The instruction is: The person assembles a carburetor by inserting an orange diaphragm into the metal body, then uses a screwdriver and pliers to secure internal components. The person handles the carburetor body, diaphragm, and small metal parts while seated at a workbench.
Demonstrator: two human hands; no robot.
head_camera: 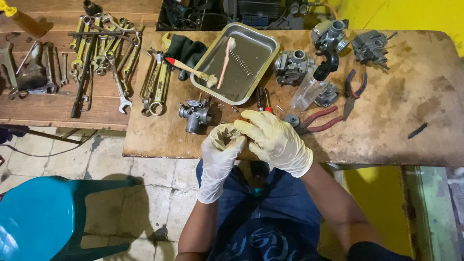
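Holding a toothbrush (225, 63) and spring (241, 63), the metal tray (268, 42) sits beyond both gloved hands (curled together, contents unclear).

A metal tray (267, 46) sat on the stained wooden worktop (411, 106), holding a spring (241, 63) and a pink toothbrush (224, 60), with a red-tipped paintbrush (189, 69) resting across its rim beside a dark glove (186, 50). Several carburetors (195, 114) (293, 66) (369, 46) were spread over the top, along with a clear squeeze bottle (309, 88) and two pairs of pliers (316, 121) (354, 91). Many wrenches (104, 48) lay on the plank bench (48, 108) to the left, and a teal plastic stool (43, 217) stood on the tiled floor (145, 188).
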